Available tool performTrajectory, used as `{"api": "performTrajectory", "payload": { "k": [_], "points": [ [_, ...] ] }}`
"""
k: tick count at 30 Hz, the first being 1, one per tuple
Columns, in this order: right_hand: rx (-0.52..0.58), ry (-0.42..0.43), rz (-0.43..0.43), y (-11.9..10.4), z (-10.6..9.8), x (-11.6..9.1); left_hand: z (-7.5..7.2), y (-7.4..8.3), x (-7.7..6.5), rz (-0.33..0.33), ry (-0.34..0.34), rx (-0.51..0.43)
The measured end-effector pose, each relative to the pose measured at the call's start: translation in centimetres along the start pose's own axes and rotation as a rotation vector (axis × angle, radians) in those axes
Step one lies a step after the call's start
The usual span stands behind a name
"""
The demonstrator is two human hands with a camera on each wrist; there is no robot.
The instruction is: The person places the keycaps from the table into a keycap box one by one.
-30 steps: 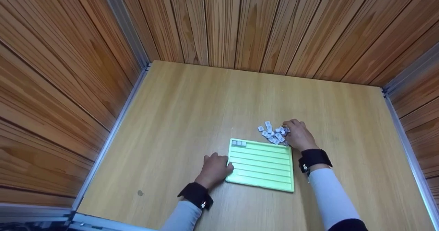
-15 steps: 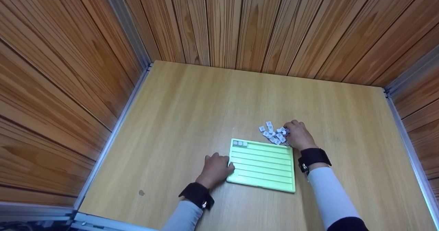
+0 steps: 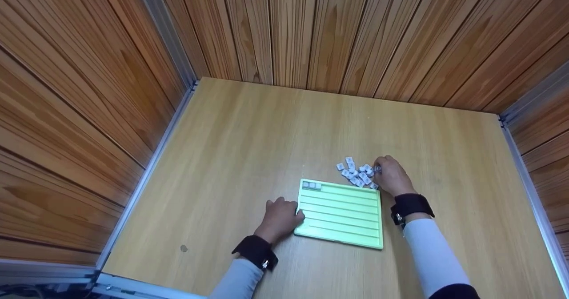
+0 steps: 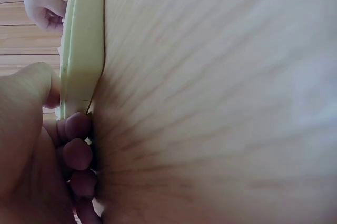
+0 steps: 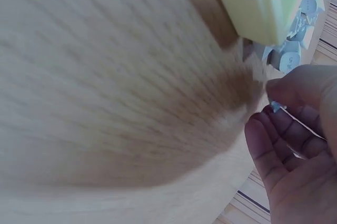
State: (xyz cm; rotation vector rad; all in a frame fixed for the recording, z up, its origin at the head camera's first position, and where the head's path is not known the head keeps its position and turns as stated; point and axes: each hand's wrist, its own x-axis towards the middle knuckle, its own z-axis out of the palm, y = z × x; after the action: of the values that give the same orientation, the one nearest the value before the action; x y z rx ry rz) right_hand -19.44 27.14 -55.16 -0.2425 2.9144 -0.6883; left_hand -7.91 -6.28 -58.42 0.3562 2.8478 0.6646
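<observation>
A light green ridged tray (image 3: 342, 215) lies on the table. My left hand (image 3: 279, 220) grips its left edge, thumb over the rim and fingers curled against the side, as the left wrist view shows. Several small white keycaps (image 3: 362, 177) are heaped just beyond the tray's far right edge. Beside that heap, my right hand (image 3: 393, 176) pinches one keycap (image 5: 277, 107) between thumb and fingers; most of it is hidden by them. In the tray's far left corner, a short row of keycaps (image 3: 311, 185) sits in the top groove.
The wooden tabletop (image 3: 249, 134) is enclosed by plank walls (image 3: 289, 32) at the back and sides, with metal rails (image 3: 146, 174) along its edges. A small dark mark (image 3: 184, 248) shows on the table at the front left.
My right hand has drawn slightly right, away from the heap, with a keycap between its fingers; another keycap near the tray's corner is now uncovered. The left hand stays on the tray.
</observation>
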Motion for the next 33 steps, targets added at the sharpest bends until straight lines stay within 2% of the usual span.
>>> {"api": "performTrajectory", "payload": {
  "k": [4, 11, 17, 20, 27, 33],
  "points": [
    [0.03, 0.019, 0.017, 0.0, -0.3, -0.1, -0.1, 0.1, 0.2, -0.014, -0.01, 0.009],
    [0.114, 0.109, 0.041, 0.1, -0.6, -0.4, -0.3, 0.1, 0.3, -0.023, -0.019, 0.004],
    [0.182, 0.101, 0.098, 0.2, -0.5, -0.9, -0.2, 0.0, 0.1, -0.029, -0.026, -0.012],
    [0.198, 0.117, 0.087, 0.4, -0.4, -1.3, -0.1, 0.0, 0.0, -0.023, -0.023, -0.013],
    [0.237, 0.214, -0.014, 0.8, 0.0, -2.2, -0.1, -0.1, -0.1, -0.013, -0.014, -0.012],
    [0.251, 0.222, -0.014, 0.8, 0.2, -2.7, -0.1, 0.1, -0.1, -0.025, -0.033, -0.032]
  ]
}}
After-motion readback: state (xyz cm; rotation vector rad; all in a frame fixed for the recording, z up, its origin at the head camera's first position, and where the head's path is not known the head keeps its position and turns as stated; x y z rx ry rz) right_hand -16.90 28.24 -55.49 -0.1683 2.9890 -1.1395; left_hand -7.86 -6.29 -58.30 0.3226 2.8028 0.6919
